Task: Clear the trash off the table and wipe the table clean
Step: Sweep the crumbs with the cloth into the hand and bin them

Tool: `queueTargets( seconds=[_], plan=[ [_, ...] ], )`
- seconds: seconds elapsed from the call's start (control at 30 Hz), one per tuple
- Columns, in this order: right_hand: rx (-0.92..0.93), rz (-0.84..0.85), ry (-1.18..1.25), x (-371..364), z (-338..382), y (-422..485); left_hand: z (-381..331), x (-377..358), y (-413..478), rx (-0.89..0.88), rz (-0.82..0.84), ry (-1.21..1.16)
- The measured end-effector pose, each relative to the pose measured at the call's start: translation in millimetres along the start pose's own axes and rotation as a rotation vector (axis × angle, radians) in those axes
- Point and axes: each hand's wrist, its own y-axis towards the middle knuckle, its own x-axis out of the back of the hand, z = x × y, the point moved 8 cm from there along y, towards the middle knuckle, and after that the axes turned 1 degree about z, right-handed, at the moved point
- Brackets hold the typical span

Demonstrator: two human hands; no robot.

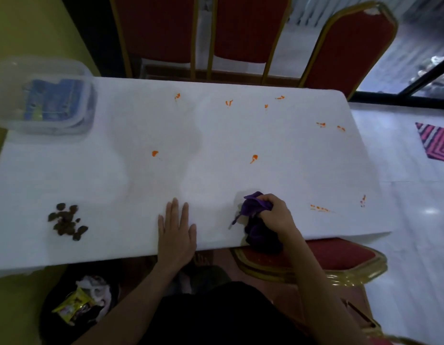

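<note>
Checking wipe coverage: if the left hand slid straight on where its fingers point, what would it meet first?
Bare table lies ahead of the left hand; the first thing in line looks like the orange stain near the far edge.

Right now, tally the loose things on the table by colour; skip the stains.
Clear: 1, the plastic container
Purple: 1, the cloth gripped by the right hand
Brown: 1, the pile of scraps
Total: 3
</note>
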Motion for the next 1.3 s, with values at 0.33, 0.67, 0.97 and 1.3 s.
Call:
queueTargets(
  seconds=[0.33, 0.67, 0.97, 1.3],
  plan=[
    [0.127, -0.02, -0.381, -23.7, 12.5, 8.6, 12.0, 7.4, -8.7, 0.041, 0.051, -0.034],
    [0.134, 0.126, -0.717, -73.5, 2.3, -13.3, 21.1, 11.3, -37.2, 0.086, 0.045, -0.075],
    [0.305, 0.117, -0.589, -102.3, 24.9, -28.5, 47.8, 23.6, -61.9, 0.056, 0.124, -0.177],
    [0.599, 0.187, -0.635, -232.7, 101.0, -77.3, 110.1, 54.5, -127.2, 0.256, 0.01, -0.482]
  ],
)
